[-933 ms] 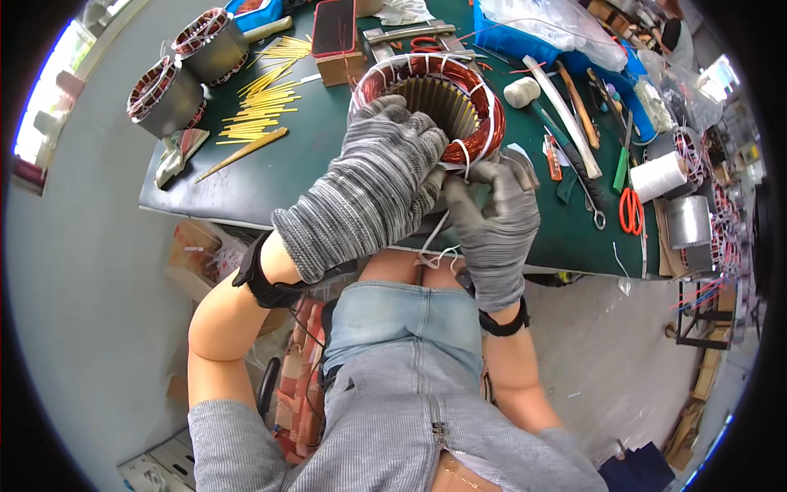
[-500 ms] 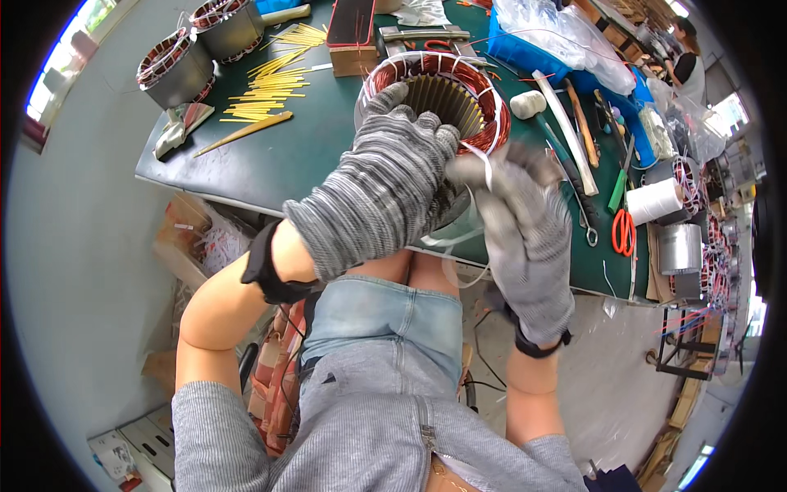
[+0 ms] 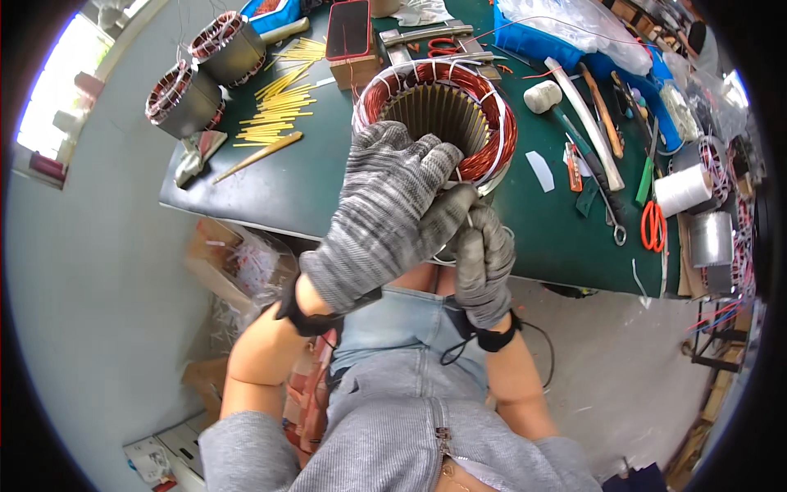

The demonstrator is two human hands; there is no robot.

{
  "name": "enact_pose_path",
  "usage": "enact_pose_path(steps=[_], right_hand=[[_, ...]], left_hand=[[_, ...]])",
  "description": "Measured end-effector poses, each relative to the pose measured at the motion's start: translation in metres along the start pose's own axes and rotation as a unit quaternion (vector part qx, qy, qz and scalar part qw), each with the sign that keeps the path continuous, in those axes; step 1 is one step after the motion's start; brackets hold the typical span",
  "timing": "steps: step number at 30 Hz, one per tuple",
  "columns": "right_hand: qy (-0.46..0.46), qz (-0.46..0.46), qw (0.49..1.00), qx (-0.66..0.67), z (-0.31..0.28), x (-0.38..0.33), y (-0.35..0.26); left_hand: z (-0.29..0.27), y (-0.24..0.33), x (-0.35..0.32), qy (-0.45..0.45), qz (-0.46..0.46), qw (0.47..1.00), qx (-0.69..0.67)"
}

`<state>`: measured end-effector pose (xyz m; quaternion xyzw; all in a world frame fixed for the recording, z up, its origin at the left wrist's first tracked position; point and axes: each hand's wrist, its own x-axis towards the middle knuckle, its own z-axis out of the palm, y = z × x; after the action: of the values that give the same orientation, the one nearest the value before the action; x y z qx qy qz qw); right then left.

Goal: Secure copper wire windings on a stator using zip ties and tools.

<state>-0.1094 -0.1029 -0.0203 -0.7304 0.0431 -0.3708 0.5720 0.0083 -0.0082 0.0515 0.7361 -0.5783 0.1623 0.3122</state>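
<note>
A motor stator (image 3: 502, 135) with red-brown copper windings and white lacing around its rim stands at the table's near edge, its slotted bore facing up. My left hand (image 3: 393, 193), in a grey striped knit glove, grips the near rim, fingers over the windings and thumb reaching right. Just below the rim on the right, my right hand (image 3: 484, 262), gloved too, pinches a thin white lacing cord (image 3: 470, 220) that runs up beside my left thumb. Part of the cord loops loosely behind the hands. The stator's near side is mostly hidden by my gloves.
Two wound stators (image 3: 187, 100) and yellow strips (image 3: 275, 115) lie left. Behind stands a phone (image 3: 348, 29) on a wooden block. To the right are a white-headed mallet (image 3: 543, 97), orange-handled scissors (image 3: 653, 226), a white thread spool (image 3: 683, 190) and a blue bin (image 3: 525, 41).
My right hand has come down and left from beside the rim, drawing close to my left thumb. My left hand has slid back from the bore to the near rim.
</note>
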Motion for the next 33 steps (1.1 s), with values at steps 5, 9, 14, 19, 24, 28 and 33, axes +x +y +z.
enact_pose_path(steps=[5, 9, 14, 19, 24, 28, 33], right_hand=[[0.073, 0.217, 0.966, 0.124, -0.051, -0.038, -0.034], [0.031, 0.150, 0.904, -0.399, -0.200, -0.233, 0.031], [-0.102, 0.507, 0.682, -0.517, -0.237, -0.309, 0.031], [0.186, 0.252, 0.949, 0.043, -0.123, -0.131, -0.070], [0.163, -0.194, 0.859, -0.445, -0.137, -0.119, -0.142], [0.104, -0.010, 0.902, -0.419, -0.174, -0.165, -0.151], [-0.066, 0.399, 0.866, -0.295, -0.207, -0.193, -0.172]], left_hand=[[0.003, 0.000, -0.003, 0.019, -0.012, 1.000, 0.015], [-0.005, -0.016, -0.006, 0.019, 0.021, 1.000, -0.008], [-0.007, -0.024, -0.006, 0.001, 0.052, 0.998, -0.025], [-0.012, -0.024, -0.008, -0.014, 0.043, 0.999, 0.009], [-0.005, -0.025, 0.000, -0.020, 0.066, 0.997, -0.022], [-0.011, -0.034, -0.010, -0.027, 0.039, 0.999, -0.008], [-0.008, -0.033, -0.008, -0.016, 0.050, 0.998, -0.018]])
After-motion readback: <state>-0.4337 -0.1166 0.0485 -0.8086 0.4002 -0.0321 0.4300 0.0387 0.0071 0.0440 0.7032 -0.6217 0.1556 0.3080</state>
